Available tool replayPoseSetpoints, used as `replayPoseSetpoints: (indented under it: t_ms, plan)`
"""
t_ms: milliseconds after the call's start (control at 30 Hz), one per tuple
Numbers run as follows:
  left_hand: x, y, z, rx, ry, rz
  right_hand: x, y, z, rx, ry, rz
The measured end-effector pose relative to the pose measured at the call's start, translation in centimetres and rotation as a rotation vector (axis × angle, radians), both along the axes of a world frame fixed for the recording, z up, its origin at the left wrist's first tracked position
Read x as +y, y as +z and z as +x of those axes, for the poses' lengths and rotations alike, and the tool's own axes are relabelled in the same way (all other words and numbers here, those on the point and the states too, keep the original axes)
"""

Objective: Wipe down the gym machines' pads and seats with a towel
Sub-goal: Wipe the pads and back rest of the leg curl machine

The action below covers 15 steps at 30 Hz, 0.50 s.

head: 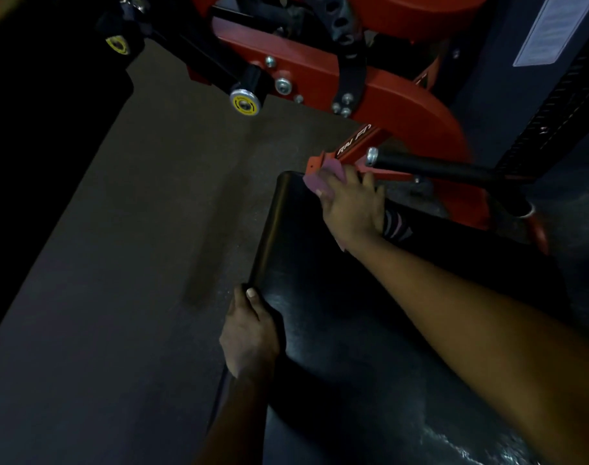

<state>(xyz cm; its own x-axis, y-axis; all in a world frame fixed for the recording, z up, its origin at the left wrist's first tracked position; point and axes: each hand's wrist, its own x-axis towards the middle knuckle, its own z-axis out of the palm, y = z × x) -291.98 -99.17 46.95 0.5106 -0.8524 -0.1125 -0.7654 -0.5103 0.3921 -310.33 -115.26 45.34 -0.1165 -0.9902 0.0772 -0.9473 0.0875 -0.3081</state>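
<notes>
- Closest to me is the black pad [320, 330], a broad, padded surface that fills the lower right of my view, with a faint sheen on its near part.
- My left hand [251, 333] grips the pad's left edge: the thumb lies on top and the fingers curl round the side and out of my sight.
- My right forearm reaches diagonally across the pad to its far corner.
- My right hand [352, 209] rests palm down there, with its fingers bent over the bunched pink towel [315, 181] and pressing it onto the pad.
- Pink cloth shows beyond the fingertips, and a striped part of the towel pokes out on the right side of the hand.
- Just past the towel, a red bar of the red machine frame [404, 105] ends at the pad's corner; I can't tell whether cloth and bar touch.
- A black handle [434, 167] with a chrome end juts out near the right hand.
- Further off, a black peg with a yellow cap [244, 103] sticks out from the frame.
- Grey floor [135, 229] spreads to the left of the pad.
</notes>
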Motion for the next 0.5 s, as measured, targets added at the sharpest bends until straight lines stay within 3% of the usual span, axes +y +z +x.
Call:
replayPoseSetpoints:
  t_ms: [267,500]
  plan:
    - [0.1,0.7,-0.5,0.024,0.018,-0.023,13.8,-0.3,2.4,0.034,0.436,-0.131]
    - [0.1,0.7,-0.6,0.006,0.022,-0.038,4.3,-1.2,-1.9,0.017,0.127,-0.038]
